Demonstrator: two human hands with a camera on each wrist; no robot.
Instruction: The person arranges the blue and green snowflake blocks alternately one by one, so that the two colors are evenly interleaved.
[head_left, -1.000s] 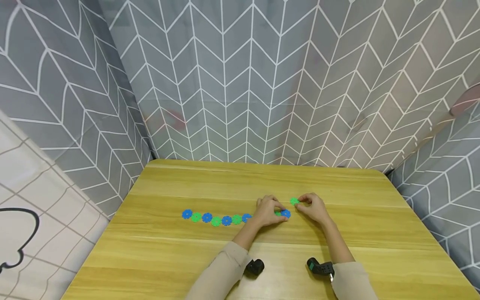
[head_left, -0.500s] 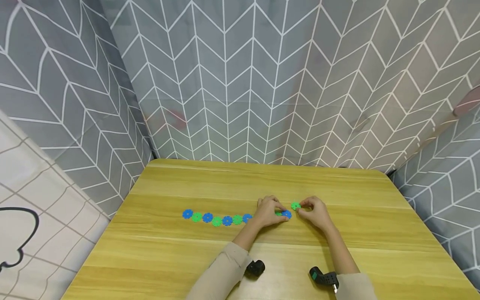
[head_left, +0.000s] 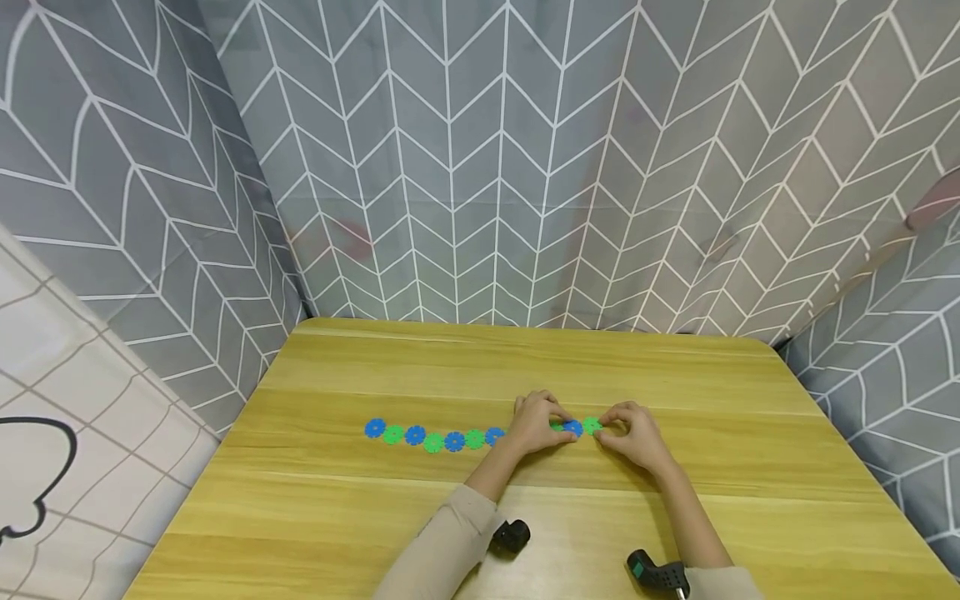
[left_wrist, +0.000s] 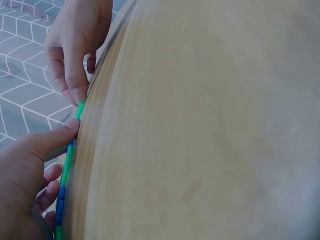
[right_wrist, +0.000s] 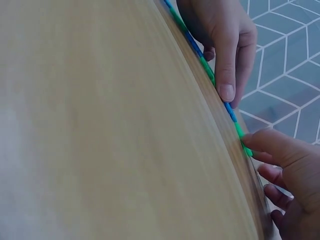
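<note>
A wavy row of blue and green notched plastic discs, snowflake-like, lies on the table, from a blue disc point(head_left: 375, 428) at the left to a green disc point(head_left: 591, 426) at the right. The left hand point(head_left: 534, 423) covers part of the row and pinches a blue disc point(head_left: 573, 428) near the right end. The right hand point(head_left: 637, 435) pinches the green end disc by its right side. This green disc sits edge to edge with the blue one; in the right wrist view, the green disc point(right_wrist: 243, 140) lines up with the blue disc point(right_wrist: 230, 111). Whether their notches interlock is too small to tell.
The wooden table point(head_left: 465, 358) reaches back to a grey curtain point(head_left: 480, 167) with white chevron lines. More patterned fabric hangs at both sides. Black wrist cameras, one on the left arm point(head_left: 512, 536) and one on the right arm point(head_left: 656, 573), hang just above the table.
The right hand has brought the green disc toward the person, from behind the blue disc to its right edge. The left hand stays in place on the row.
</note>
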